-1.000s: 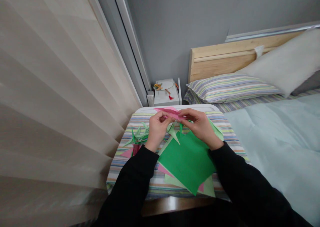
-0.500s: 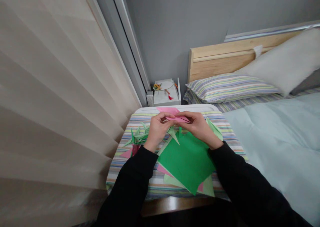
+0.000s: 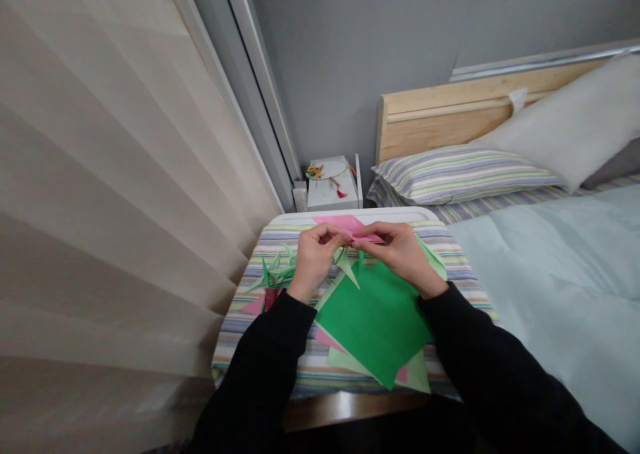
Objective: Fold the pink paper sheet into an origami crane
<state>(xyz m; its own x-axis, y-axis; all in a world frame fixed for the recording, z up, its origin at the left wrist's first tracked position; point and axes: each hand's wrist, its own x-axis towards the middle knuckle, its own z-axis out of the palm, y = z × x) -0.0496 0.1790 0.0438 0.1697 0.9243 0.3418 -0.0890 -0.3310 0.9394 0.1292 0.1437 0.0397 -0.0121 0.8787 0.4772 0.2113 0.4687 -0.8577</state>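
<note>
The left hand [image 3: 316,257] and the right hand [image 3: 400,254] are held close together, both curled nearly shut, with their fingers and thumbs pinching a folded piece of pink paper [image 3: 367,239] from either side. The folded piece sits just above a striped cloth [image 3: 240,334], in the air between the hands. A wider pink flap [image 3: 336,224] shows right behind them, though whether it joins the folded piece cannot be told. Black sleeves [image 3: 265,354] cover both forearms. Under the hands lies a square of dark green paper [image 3: 373,324], on top of a pink sheet [image 3: 326,339] and a pale green sheet [image 3: 416,374]. A pale green paper point [image 3: 346,269] sticks out just beside the left hand, and another pale green piece [image 3: 433,261] lies just beside the right hand. Left of the left hand is a heap of folded green paper shapes [image 3: 280,274], with a pink paper scrap [image 3: 260,305] next to it. To the right spreads a pale blue quilt [image 3: 565,287]. Farther off are a striped pillow [image 3: 465,174], a white pillow [image 3: 565,121] and a wooden headboard [image 3: 450,111]. A white box [image 3: 333,191] stands by the grey wall [image 3: 350,61], and a beige blind [image 3: 125,174] hangs along the left.
</note>
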